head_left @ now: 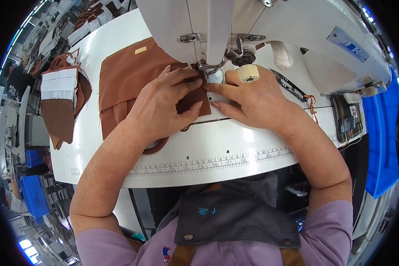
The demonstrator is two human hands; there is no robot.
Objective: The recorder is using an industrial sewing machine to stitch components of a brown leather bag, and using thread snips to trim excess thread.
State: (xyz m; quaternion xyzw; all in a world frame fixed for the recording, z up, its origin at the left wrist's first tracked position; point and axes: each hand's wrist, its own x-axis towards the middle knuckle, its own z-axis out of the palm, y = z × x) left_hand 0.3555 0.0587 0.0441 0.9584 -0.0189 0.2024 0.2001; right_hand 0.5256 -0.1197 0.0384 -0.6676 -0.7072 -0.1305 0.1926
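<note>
A brown fabric piece (119,84) with a small yellow tag (140,50) and stitched folds lies on the white sewing table, its right edge at the needle area of a sewing machine (164,17). My left hand (162,104) rests on this fabric, fingers stretched toward the presser foot and thumb held apart. On the other side, my right hand (257,97) reaches in with its index fingertip at the fabric's edge and its thumb apart below. The needle itself is hard to make out behind the machine head. A curved brown strap (158,145) shows beneath my left wrist.
Brown bag pieces with a white panel (59,84) lie at the table's left. Black thread snips (292,88) with an orange cord rest right of my right hand. A printed ruler (208,166) runs along the near edge. A blue bin (379,137) stands at right.
</note>
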